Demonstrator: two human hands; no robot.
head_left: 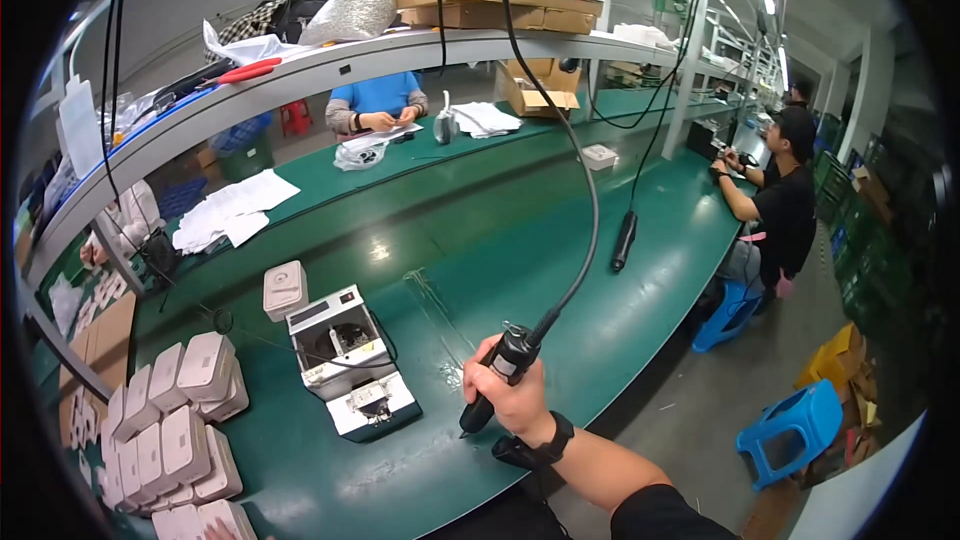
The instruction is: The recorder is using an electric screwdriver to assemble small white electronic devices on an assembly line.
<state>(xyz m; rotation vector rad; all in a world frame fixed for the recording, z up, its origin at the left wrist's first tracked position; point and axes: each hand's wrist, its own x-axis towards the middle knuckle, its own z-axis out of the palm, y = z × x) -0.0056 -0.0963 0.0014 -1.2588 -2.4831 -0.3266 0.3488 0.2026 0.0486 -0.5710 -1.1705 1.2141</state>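
My right hand (510, 395) is wrapped around a black electric screwdriver (514, 348), held tilted over the green bench with its tip pointing down and left. A cable rises from its upper end. Only a few fingers of my left hand (216, 531) show at the bottom edge, against a white plastic case (228, 514); their grip is hidden. More white cases (185, 445) are stacked at the near left. Between the stack and the screwdriver stands a small white screw feeder (343, 340) with an open top. Behind it lies a single white case (285, 290).
A second screwdriver (625, 242) hangs on a cable to the right. Across the bench (460, 220), a person (378, 105) handles small items; another person (785, 185) works farther right. Papers (237, 208) lie beyond the feeder. Blue stools (790, 432) stand on the floor. An overhead shelf (300, 70) spans the bench.
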